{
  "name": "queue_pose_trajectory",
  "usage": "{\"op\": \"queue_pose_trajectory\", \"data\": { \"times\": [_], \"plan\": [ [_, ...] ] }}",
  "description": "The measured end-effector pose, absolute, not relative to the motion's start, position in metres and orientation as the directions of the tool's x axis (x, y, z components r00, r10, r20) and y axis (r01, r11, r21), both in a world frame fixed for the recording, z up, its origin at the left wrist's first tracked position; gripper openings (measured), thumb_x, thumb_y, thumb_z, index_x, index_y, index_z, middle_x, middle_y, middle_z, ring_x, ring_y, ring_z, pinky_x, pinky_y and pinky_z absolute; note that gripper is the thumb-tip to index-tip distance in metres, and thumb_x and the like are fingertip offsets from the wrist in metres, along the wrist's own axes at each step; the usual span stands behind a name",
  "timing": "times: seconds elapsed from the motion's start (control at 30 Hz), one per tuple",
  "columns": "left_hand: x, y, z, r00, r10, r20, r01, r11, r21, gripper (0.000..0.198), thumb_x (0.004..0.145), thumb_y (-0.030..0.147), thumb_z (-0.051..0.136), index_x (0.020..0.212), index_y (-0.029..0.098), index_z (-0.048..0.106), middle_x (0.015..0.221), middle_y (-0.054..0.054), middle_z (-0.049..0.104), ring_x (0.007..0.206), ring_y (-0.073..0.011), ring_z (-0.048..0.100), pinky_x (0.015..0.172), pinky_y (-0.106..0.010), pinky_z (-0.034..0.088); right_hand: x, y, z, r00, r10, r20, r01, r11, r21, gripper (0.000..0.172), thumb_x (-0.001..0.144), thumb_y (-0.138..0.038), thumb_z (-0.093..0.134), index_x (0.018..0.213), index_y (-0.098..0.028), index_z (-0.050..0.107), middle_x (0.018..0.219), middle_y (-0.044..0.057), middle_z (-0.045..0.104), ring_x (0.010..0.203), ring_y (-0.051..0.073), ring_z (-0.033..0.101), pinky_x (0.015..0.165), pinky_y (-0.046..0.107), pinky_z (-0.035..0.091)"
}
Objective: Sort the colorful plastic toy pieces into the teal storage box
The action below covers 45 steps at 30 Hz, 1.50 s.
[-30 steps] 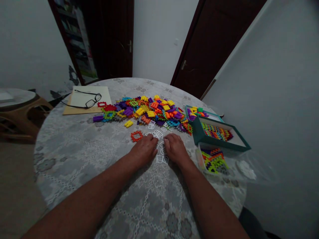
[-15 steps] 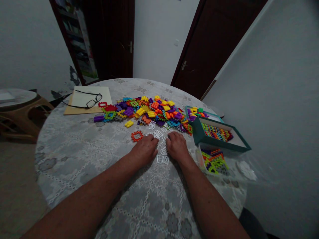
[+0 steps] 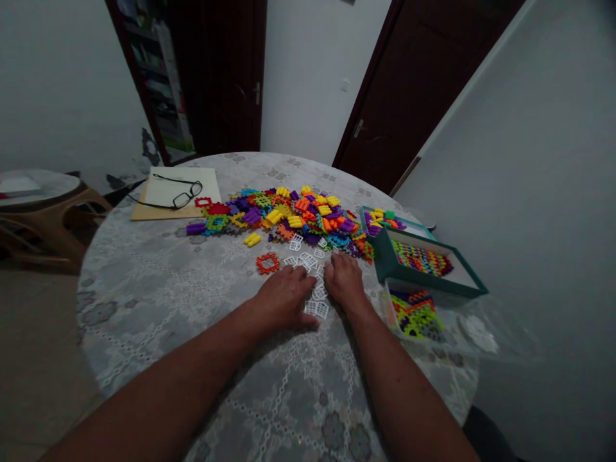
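Small white plastic lattice pieces, shaped like little windows (image 3: 306, 260), lie loosely in a cluster on the table between my hands. My left hand (image 3: 286, 298) rests at the left side of the cluster, its thumb spread away from the fingers, beside the two nearest lattice pieces (image 3: 316, 310). On the right side, my right hand (image 3: 344, 280) is closed, with the fingers curled down to the tabletop; whatever lies under the fingertips is hidden. An orange toothed square frame (image 3: 267, 263) lies just beyond my left hand.
Behind the cluster spreads a heap of colourful interlocking plastic pieces (image 3: 289, 215). To the right stand a green box (image 3: 428, 282) and a clear plastic tub (image 3: 392, 311) holding more pieces. Black-framed glasses (image 3: 181, 199) rest on paper at the far left. The round table (image 3: 158, 301) has a patterned cloth.
My left hand has opened, its thumb swinging out toward me near the closest white pieces. My right hand stays in nearly the same place. The view has shifted slightly.
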<state>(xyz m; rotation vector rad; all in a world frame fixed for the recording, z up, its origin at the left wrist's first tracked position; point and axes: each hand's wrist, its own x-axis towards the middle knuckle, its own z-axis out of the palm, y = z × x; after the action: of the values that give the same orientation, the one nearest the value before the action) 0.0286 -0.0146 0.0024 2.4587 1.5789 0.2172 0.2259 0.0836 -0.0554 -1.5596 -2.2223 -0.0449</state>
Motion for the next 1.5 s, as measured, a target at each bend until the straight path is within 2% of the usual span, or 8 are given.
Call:
{"op": "queue_pose_trajectory", "data": {
  "times": [0.1,0.17,0.4,0.57,0.83,1.07,1.2,1.5],
  "plan": [
    [0.030,-0.015,0.001,0.417,0.909,0.003,0.884,-0.406,0.231,0.071,0.081,0.064,0.088,0.134,0.021,0.068,0.137,-0.017,0.066,0.123,-0.0400,0.061,0.106,-0.051,0.052,0.233,0.082,-0.045,-0.216,0.917,0.336,0.887,0.328,-0.326,0.037,0.109,-0.027,0.041,0.103,-0.016,0.076,0.107,0.014,0.078,0.105,0.026,0.069,0.100,0.036,0.048],
    [0.030,-0.013,-0.001,0.390,0.921,0.008,0.897,-0.382,0.224,0.063,0.086,0.061,0.085,0.130,0.019,0.069,0.135,-0.018,0.067,0.122,-0.0392,0.062,0.105,-0.051,0.052,0.240,0.080,-0.039,-0.168,0.932,0.322,0.862,0.298,-0.411,0.032,0.107,-0.028,0.043,0.101,-0.019,0.073,0.098,0.010,0.077,0.095,0.024,0.070,0.090,0.033,0.049],
    [0.031,-0.007,-0.006,0.356,0.934,0.017,0.911,-0.351,0.217,0.040,0.096,0.047,0.076,0.125,0.019,0.070,0.130,-0.016,0.067,0.118,-0.0346,0.064,0.103,-0.047,0.053,0.251,0.077,-0.036,-0.098,0.964,0.246,0.832,0.215,-0.512,0.034,0.098,-0.021,0.050,0.126,-0.018,0.069,0.100,0.008,0.079,0.095,0.024,0.072,0.085,0.032,0.049],
    [0.030,-0.008,-0.005,0.360,0.932,0.034,0.903,-0.357,0.238,0.039,0.100,0.039,0.070,0.135,0.021,0.067,0.135,-0.015,0.066,0.120,-0.0339,0.064,0.100,-0.045,0.053,0.252,0.077,-0.034,-0.143,0.974,0.178,0.878,0.208,-0.432,0.023,0.096,-0.019,0.055,0.102,-0.020,0.077,0.102,0.009,0.080,0.097,0.024,0.072,0.085,0.031,0.049],
    [0.038,-0.010,-0.006,0.428,0.904,0.001,0.890,-0.422,0.173,0.058,0.090,0.066,0.077,0.124,0.021,0.068,0.125,-0.013,0.069,0.116,-0.0345,0.065,0.096,-0.046,0.052,0.257,0.068,-0.009,-0.283,0.958,-0.058,0.891,0.240,-0.384,0.015,0.097,-0.018,0.062,0.094,-0.018,0.076,0.099,0.009,0.079,0.091,0.020,0.068,0.076,0.026,0.041],
    [0.041,-0.009,-0.005,0.405,0.914,0.009,0.900,-0.400,0.171,0.041,0.097,0.055,0.074,0.116,0.019,0.067,0.120,-0.013,0.071,0.114,-0.0329,0.066,0.093,-0.044,0.052,0.256,0.065,-0.007,-0.402,0.908,-0.117,0.766,0.264,-0.586,0.015,0.092,-0.014,0.063,0.081,-0.018,0.070,0.081,0.004,0.073,0.075,0.016,0.063,0.067,0.025,0.038],
    [0.039,-0.009,-0.003,0.392,0.920,0.003,0.905,-0.387,0.176,0.034,0.099,0.049,0.073,0.116,0.019,0.068,0.120,-0.013,0.071,0.113,-0.0318,0.067,0.092,-0.043,0.053,0.258,0.065,-0.012,-0.414,0.879,-0.236,0.653,0.106,-0.749,0.015,0.094,-0.018,0.060,0.083,-0.018,0.069,0.069,-0.001,0.066,0.060,0.013,0.057,0.057,0.023,0.038],
    [0.039,-0.008,-0.010,0.289,0.957,0.019,0.905,-0.280,0.321,0.050,0.096,0.040,0.079,0.137,0.019,0.060,0.130,-0.016,0.073,0.125,-0.0340,0.067,0.102,-0.044,0.053,0.238,0.053,-0.001,-0.514,0.831,-0.210,0.669,0.236,-0.705,0.016,0.094,-0.016,0.061,0.081,-0.017,0.071,0.072,0.000,0.068,0.066,0.013,0.059,0.062,0.023,0.038]
  ]
}}
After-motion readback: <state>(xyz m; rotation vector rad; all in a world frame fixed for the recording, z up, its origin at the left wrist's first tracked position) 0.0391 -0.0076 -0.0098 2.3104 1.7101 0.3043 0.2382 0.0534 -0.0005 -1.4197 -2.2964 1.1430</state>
